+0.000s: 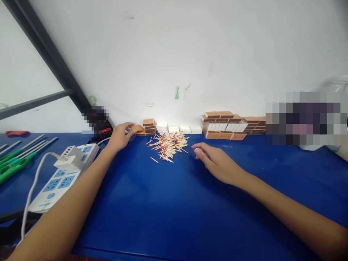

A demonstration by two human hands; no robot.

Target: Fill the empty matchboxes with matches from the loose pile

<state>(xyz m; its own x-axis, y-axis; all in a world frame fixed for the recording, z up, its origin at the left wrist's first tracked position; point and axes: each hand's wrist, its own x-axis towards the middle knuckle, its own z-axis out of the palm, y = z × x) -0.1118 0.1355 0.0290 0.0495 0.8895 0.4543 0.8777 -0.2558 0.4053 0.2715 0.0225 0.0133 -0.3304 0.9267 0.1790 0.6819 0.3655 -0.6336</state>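
Observation:
My left hand [121, 136] reaches to the wall side of the blue table, its thumb and fingers closed on an orange matchbox sleeve [137, 128] beside a small stack of matchboxes [149, 127]. A loose heap of red-tipped matches [171, 145] lies in the middle. Just right of the heap, my right hand [214, 161] hovers with its thumb pressed near the curled index finger; whether anything is between them is too small to tell. White matchbox trays [174, 129] stand behind the matches along the wall.
Piled matchboxes [227, 136], some showing white sides, line the wall at the right. A white power strip [65, 177] with a plugged-in cable lies by my left forearm. Green-handled tools [16, 165] are at the far left. Blurred patches cover items at both sides.

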